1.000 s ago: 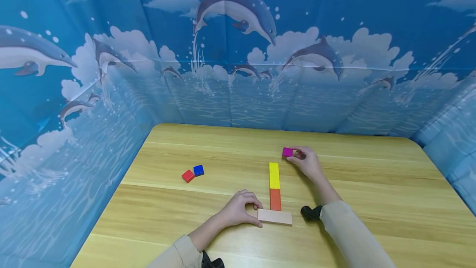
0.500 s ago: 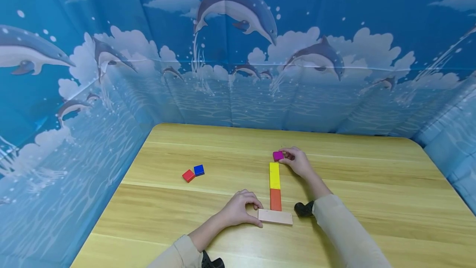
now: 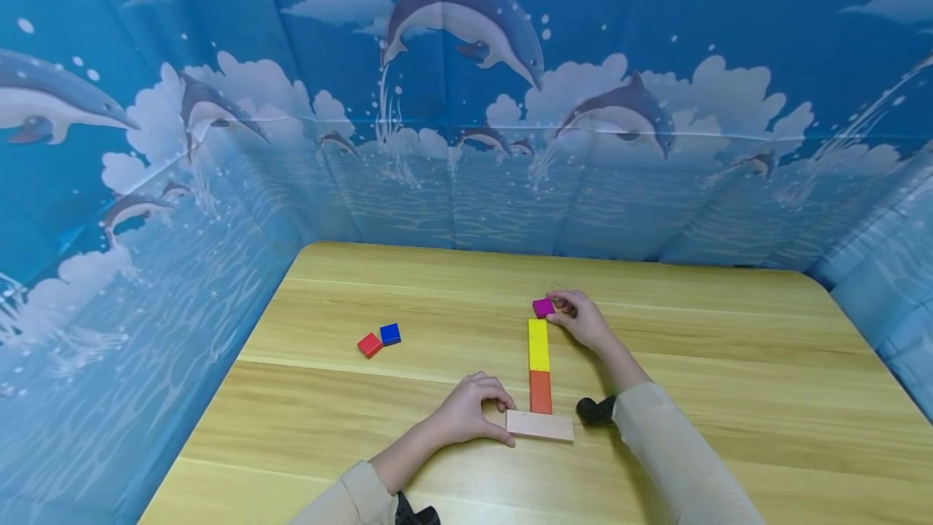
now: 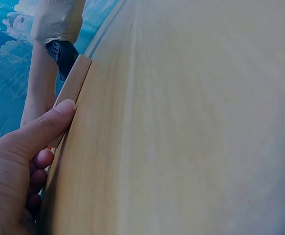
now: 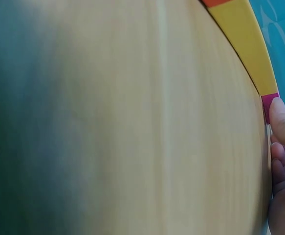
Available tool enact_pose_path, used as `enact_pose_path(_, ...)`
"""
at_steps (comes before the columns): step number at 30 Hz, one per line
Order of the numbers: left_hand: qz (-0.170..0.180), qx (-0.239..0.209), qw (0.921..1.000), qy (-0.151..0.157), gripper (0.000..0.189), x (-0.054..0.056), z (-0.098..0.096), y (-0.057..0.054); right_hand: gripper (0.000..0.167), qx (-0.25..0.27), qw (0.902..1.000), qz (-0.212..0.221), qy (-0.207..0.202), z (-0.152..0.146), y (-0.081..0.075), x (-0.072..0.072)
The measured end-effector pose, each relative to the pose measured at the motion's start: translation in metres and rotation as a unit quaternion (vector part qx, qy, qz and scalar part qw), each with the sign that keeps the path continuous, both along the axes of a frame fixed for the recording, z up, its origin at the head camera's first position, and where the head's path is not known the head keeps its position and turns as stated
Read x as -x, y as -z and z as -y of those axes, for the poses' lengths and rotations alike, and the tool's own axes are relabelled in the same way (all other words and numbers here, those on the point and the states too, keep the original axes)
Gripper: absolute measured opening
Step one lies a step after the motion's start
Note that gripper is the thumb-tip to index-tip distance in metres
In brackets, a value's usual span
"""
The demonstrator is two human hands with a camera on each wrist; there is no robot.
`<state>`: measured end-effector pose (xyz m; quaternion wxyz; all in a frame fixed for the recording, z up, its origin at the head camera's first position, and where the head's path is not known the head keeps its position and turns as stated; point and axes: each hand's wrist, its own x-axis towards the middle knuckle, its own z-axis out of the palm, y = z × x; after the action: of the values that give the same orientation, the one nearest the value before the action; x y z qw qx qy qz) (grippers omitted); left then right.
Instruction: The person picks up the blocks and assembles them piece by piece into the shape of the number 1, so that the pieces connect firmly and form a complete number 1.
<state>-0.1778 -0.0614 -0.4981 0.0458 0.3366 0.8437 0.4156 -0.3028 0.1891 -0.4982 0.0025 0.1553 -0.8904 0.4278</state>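
My right hand (image 3: 583, 321) pinches a small magenta block (image 3: 543, 309) at the far end of a yellow block (image 3: 538, 345). In the right wrist view, the thumb lies on the magenta block (image 5: 268, 106), which appears to meet the yellow one. Nearer to me, an orange block (image 3: 540, 392) continues the line from the yellow block. A plain wooden block (image 3: 541, 425) lies crosswise at its near end. My left hand (image 3: 466, 411) holds that wooden block by its left end, and the left wrist view has the thumb on its edge.
A red block (image 3: 369, 345) and a blue block (image 3: 389, 334) lie corner to corner on the left of the wooden table (image 3: 729, 347). A dolphin-print curtain (image 3: 466, 185) stands behind the table and along its sides.
My right hand has carried the magenta block left and slightly nearer, from right of the yellow block to its far end. The left hand and the wooden block stay in place.
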Motion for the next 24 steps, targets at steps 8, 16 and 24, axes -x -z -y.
enact_pose_path(8, -0.001, 0.002, 1.0, 0.001, 0.036, 0.0002, 0.0, -0.0005, 0.032, -0.002, 1.0, 0.005, 0.004, 0.0022, -0.0021, -0.0004)
enact_pose_path(16, 0.003, 0.003, 1.0, 0.0, 0.036, -0.0002, -0.0001, -0.0009, 0.031, -0.002, 0.9999, 0.011, -0.011, 0.0031, -0.0014, 0.0034)
enact_pose_path(24, 0.002, 0.001, 1.0, 0.002, 0.036, 0.0002, 0.0003, -0.0006, 0.032, -0.003, 0.9993, 0.016, -0.034, 0.003, -0.0004, 0.0066)
